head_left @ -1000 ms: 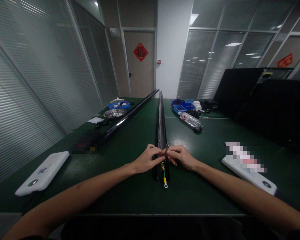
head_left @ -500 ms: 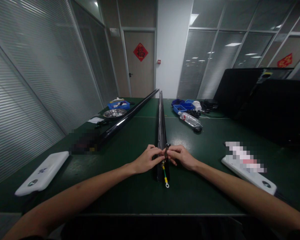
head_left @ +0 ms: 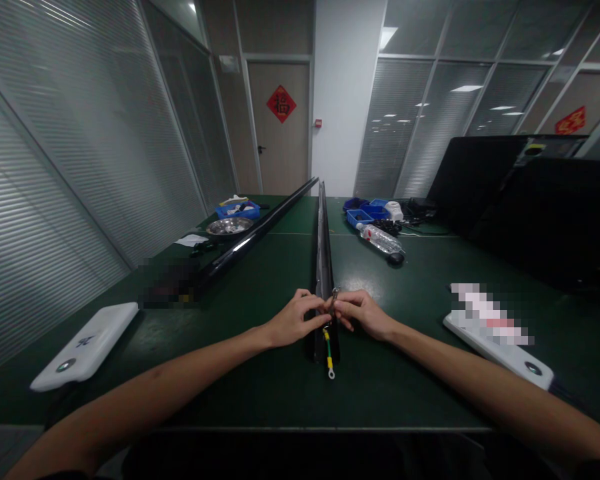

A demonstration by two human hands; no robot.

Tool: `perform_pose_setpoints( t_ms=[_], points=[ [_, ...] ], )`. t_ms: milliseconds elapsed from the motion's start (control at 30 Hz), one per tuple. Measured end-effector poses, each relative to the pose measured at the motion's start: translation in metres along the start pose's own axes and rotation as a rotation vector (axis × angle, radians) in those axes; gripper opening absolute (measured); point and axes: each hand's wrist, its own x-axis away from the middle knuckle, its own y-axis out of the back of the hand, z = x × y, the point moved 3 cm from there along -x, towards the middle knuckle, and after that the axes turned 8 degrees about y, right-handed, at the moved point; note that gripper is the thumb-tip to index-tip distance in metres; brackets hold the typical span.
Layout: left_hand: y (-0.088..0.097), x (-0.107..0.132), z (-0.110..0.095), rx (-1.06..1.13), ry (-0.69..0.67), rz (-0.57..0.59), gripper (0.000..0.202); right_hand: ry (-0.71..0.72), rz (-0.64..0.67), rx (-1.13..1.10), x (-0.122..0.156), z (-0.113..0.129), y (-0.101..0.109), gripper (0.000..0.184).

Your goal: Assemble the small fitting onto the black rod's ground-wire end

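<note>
I am pinching my left hand (head_left: pixel 293 321) and right hand (head_left: pixel 364 313) on a small screw (head_left: pixel 335 293) atop the black rail (head_left: pixel 322 253); the yellow-green wire (head_left: pixel 327 347) is seemingly hanging half-fastened, ring end loose.

Pixelated blur over near end of side rail (head_left: pixel 240 245) and top of white panel (head_left: pixel 505 352).
</note>
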Motion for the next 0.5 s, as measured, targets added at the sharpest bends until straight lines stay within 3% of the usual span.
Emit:
perform_pose_setpoints(
  t_ms=[333,500],
  points=[
    [0.000,0.001,0.000,0.017,-0.017,-0.052,0.018,0.018,-0.016,0.021,0.000,0.003,-0.002,0.035],
    [0.001,0.001,0.001,0.045,0.007,-0.040,0.018,0.056,-0.062,0.154,0.004,0.012,-0.013,0.034]
  ],
)
